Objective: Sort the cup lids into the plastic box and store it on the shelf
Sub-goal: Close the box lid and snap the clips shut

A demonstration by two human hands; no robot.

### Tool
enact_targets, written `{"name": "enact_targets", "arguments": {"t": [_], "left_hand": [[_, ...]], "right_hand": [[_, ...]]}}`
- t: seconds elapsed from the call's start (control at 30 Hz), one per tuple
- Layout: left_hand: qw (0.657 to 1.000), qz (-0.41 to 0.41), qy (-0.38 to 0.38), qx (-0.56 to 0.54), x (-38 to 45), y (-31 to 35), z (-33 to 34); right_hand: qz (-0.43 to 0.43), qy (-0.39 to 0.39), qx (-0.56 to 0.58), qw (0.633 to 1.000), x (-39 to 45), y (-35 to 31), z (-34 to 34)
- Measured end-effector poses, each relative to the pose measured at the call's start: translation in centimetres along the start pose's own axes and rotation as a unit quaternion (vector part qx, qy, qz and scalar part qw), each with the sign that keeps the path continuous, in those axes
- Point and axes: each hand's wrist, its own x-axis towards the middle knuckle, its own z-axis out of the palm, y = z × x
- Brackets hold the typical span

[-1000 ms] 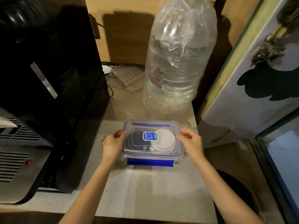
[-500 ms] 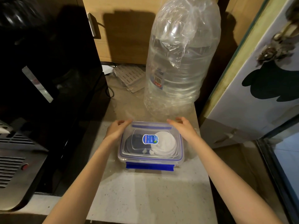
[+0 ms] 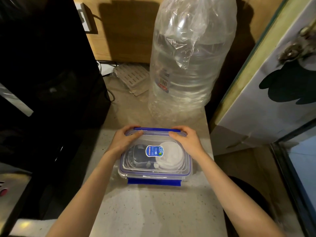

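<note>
The plastic box (image 3: 154,155), lids (image 3: 168,155) inside and cover on, sits on the surface (image 3: 153,211) just in front of the big water bottle (image 3: 189,62). Left hand (image 3: 124,140) and right hand (image 3: 187,139) pinch its far blue clasp (image 3: 155,129), apparently snapping it down. Next it needs a firm two-handed lift to the shelf.

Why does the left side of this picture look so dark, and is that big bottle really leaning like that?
Head view: light falls on the counter, while the black appliance at left swallows detail. The water bottle casts a dark shadow on the wooden wall, and its plastic wrap shows glare. Its lean is probably wide-angle distortion, as edges bow outward. The plastic box under the left hand and right hand looks slightly soft.
</note>
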Motion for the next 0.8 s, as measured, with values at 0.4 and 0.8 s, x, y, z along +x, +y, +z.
{"name": "enact_targets", "arguments": {"t": [0.4,0.8], "left_hand": [[0.988,0.078,0.062,0.115,-0.4,0.7,0.5],[0.850,0.373,0.029,0.370,-9.6,-1.8,1.8]], "right_hand": [[-0.058,0.008,-0.085,0.995,-0.3,-0.6,-0.1],[-0.309,-0.003,-0.337,0.889,-8.2,-0.5,-0.2]]}}
